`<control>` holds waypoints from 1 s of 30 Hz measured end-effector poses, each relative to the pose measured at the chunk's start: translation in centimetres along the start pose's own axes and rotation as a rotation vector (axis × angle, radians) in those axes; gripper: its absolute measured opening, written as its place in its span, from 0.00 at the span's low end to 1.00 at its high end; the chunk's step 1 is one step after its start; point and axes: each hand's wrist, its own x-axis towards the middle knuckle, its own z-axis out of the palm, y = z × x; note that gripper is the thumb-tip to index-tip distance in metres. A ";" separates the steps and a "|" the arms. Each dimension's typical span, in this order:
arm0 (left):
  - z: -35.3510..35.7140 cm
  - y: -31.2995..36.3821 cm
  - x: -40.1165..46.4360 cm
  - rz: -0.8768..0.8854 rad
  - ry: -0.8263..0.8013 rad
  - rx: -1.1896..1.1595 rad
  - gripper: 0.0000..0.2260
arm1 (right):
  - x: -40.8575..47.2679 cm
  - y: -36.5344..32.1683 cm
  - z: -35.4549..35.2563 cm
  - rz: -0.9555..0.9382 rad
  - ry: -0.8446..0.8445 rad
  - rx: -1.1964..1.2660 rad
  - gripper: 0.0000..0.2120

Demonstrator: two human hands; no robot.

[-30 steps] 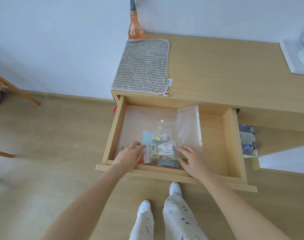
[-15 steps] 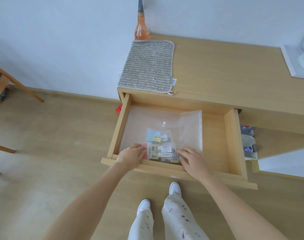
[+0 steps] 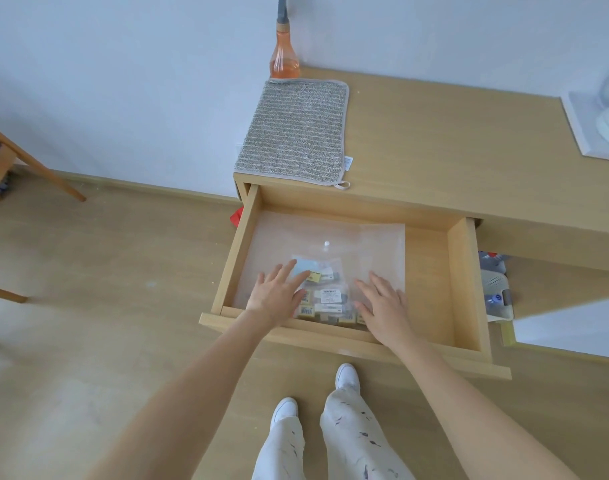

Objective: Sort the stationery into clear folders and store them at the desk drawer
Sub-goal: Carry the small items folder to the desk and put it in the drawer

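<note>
1. Your left hand (image 3: 277, 296) lies flat, fingers straight and spread, on the near-left part of the clear plastic snap-button folder (image 3: 316, 244); nothing is gripped.
2. Your right hand (image 3: 382, 304) is flat as well, fingers extended and slightly fanned, palm down on the folder's near-right part, grasping nothing.
3. The folder lies flat on the floor of the pulled-out light wooden desk drawer (image 3: 464, 289), filling its left and middle; its right edge stops short of the right wall. A small white snap shows near the folder's middle.
4. Inside the folder, between your two hands, sits a cluster of small packaged stationery pieces (image 3: 325, 299) with barcode labels and yellow tags, bunched toward the drawer's front edge. What each piece is cannot be told.
5. On the pale wooden desk top (image 3: 452, 143) above the drawer: a grey ribbed rectangular cloth mat (image 3: 296, 129) at the front-left corner, and just behind it an orange translucent bottle with a grey neck (image 3: 284, 60) against the wall.
6. A white tray (image 3: 587, 129) sits at the desk's far right edge, partly out of view.
7. Your white shoes (image 3: 346, 375) stand on the wood floor just below the drawer front.
</note>
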 end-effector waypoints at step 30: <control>-0.9 0.9 -5.1 0.229 -0.013 0.044 0.34 | -5.4 -2.2 -0.3 -0.050 0.044 0.064 0.43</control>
